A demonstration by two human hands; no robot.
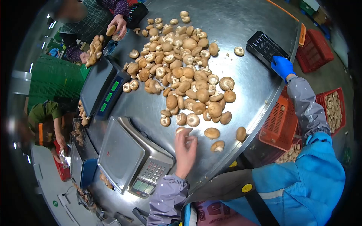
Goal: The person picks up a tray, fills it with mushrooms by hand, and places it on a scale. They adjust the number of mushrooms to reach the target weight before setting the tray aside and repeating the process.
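My left hand (185, 150) is bare and reaches over the near side of the metal table (249, 19). Its fingers are curled, with a mushroom (180, 130) at the tips, partly hidden by them. A large heap of brown-capped mushrooms (188, 73) lies just beyond. A few loose ones, such as a tan mushroom (212, 133), rest right of this hand. In a blue glove, my right hand (283, 67) grips the near end of a black plastic tray (262, 43) at the table's right edge. No mushrooms show in that tray.
A scale (122, 154) stands left of my left hand, and a second scale (100, 90) farther off. Across the table a co-worker's hand (120, 25) holds mushrooms; another person (52, 116) works at left. Red crates (277, 122) sit below the table's right edge.
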